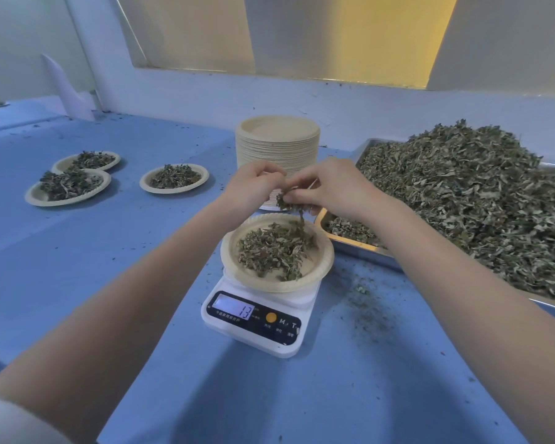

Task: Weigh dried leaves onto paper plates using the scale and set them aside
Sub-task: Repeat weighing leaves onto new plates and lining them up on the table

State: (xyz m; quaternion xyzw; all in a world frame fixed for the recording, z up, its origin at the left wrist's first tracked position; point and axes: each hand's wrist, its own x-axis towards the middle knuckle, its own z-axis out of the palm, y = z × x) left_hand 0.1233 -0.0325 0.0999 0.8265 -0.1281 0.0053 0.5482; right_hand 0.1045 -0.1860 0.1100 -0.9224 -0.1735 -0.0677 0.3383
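Above the paper plate (324, 261) on the scale (253, 325), the left hand (253, 187) and right hand (327, 187) meet, each grip pinching one clump of dried leaves (285, 201). The plate already carries leaves; three filled plates (173, 178) sit well apart on the blue desk (109, 251).

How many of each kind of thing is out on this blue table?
Filled plates set aside: 3
Plate on the scale: 1
Stack of empty plates: 1
Scale: 1
Metal trays of leaves: 2
Total: 9
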